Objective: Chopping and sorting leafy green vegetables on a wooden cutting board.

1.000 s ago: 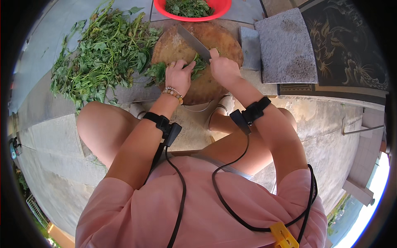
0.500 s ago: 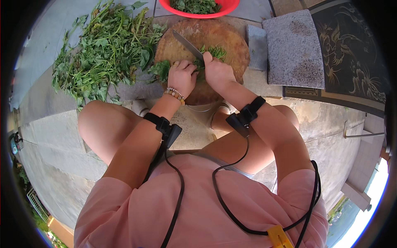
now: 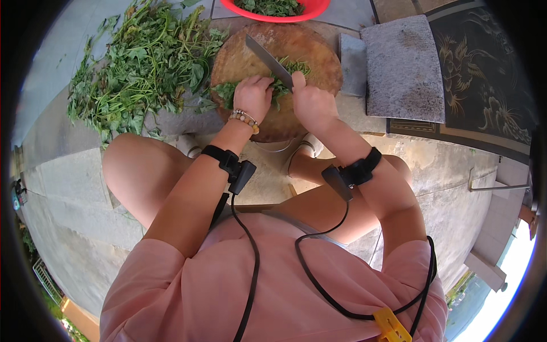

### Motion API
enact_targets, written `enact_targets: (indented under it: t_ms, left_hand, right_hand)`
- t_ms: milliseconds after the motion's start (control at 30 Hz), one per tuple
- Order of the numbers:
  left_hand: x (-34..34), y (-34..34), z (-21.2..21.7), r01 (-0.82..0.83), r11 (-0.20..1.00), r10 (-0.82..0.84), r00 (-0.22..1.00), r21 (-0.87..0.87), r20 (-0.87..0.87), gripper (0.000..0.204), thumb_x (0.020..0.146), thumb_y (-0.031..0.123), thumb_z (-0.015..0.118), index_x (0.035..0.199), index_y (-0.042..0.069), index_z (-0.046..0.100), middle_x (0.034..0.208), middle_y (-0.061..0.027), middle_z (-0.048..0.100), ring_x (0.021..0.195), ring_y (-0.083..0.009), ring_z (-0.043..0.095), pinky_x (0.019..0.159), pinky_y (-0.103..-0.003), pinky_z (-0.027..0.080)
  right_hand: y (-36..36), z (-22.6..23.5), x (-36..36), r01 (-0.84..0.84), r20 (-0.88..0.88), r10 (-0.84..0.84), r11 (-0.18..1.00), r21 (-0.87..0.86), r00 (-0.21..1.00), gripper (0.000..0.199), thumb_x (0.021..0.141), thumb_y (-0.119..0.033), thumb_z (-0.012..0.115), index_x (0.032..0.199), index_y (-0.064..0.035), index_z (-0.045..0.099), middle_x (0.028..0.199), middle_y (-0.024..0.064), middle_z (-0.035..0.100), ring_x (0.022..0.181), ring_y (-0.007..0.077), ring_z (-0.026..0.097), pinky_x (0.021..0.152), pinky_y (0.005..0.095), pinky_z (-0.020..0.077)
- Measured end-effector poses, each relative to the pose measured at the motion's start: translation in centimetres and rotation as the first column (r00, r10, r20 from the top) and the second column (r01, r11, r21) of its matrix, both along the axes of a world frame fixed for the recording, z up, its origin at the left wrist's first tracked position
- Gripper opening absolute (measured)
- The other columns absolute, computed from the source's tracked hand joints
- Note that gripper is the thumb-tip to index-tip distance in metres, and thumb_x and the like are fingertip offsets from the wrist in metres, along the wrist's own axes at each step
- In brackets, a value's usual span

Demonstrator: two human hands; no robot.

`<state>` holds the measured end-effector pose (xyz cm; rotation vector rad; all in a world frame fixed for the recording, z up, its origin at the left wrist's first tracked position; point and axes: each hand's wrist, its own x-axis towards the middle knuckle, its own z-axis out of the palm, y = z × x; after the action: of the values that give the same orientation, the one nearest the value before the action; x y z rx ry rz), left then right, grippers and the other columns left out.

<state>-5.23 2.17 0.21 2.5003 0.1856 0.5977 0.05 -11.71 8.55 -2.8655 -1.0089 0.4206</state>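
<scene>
A heap of leafy stems [image 3: 137, 62] lies left of the hands, a red basin [image 3: 273, 8] beyond them, a grey stone slab [image 3: 401, 68] to their right.

Round chopping board [image 3: 296, 51] looks like worn, matt brown wood w/ a rough, stained face; cleaver blade [image 3: 268, 58] is smooth grey metal, dull sheen, not mirror-bright. Leafy greens [image 3: 142, 62] are soft matt foliage w/ thin stems, red basin [image 3: 279, 12] is glossy smooth plastic, and the two grey slabs [image 3: 401, 62] beside the board are coarse, grainy stone, as is the pale concrete-like floor [image 3: 57, 216]. Bracelet [image 3: 245, 118] on left wrist is polished beads, wrist straps [image 3: 219, 157] are matt black fabric/plastic w/ smooth rubbery black cables, shirt [image 3: 273, 296] is matt pink cloth.
</scene>
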Motion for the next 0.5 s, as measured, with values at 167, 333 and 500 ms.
enact_targets:
  t_ms: [167, 333, 500]
  left_hand:
    - [0.3, 0.2, -0.1, 0.04, 0.999, -0.04, 0.999, 0.01, -0.001, 0.019, 0.069, 0.008, 0.063, 0.088, 0.008, 0.065, 0.079, -0.0095, 0.06, 0.077, -0.0308, 0.057, 0.071, -0.039, 0.046]
    - [-0.1, 0.7, 0.3, 0.08, 0.996, -0.079, 0.995, 0.025, -0.055, 0.018, 0.068, 0.011, 0.067, 0.086, 0.008, 0.065, 0.083, -0.0083, 0.059, 0.079, -0.03, 0.056, 0.071, -0.039, 0.045]
    - [-1.4, 0.3, 2.8, -0.152, 0.986, 0.155, 0.987, 0.069, -0.042, 0.033, 0.065, 0.016, 0.072, 0.095, 0.009, 0.059, 0.095, -0.0078, 0.058, 0.091, -0.0289, 0.053, 0.073, -0.04, 0.043]
  right_hand:
    - [0.5, -3.1, 0.7, -0.041, 0.072, 0.036, 0.997, 0.063, 0.997, 0.017, 0.084, -0.01, 0.046, 0.095, -0.0062, 0.035, 0.075, 0.0183, 0.062, 0.065, 0.0363, 0.062, 0.055, 0.0442, 0.0506]
    - [2.6, -3.4, 1.4, -0.041, 0.019, 0.04, 0.998, 0.056, 0.999, 0.019, 0.083, -0.012, 0.048, 0.097, -0.0051, 0.037, 0.086, 0.0175, 0.061, 0.075, 0.0335, 0.064, 0.061, 0.0418, 0.0515]
    - [1.5, -3.2, 2.7, -0.03, -0.064, 0.033, 0.999, 0.039, 0.997, 0.019, 0.084, -0.015, 0.048, 0.097, -0.0046, 0.037, 0.084, 0.0177, 0.062, 0.073, 0.0337, 0.063, 0.061, 0.0428, 0.0509]
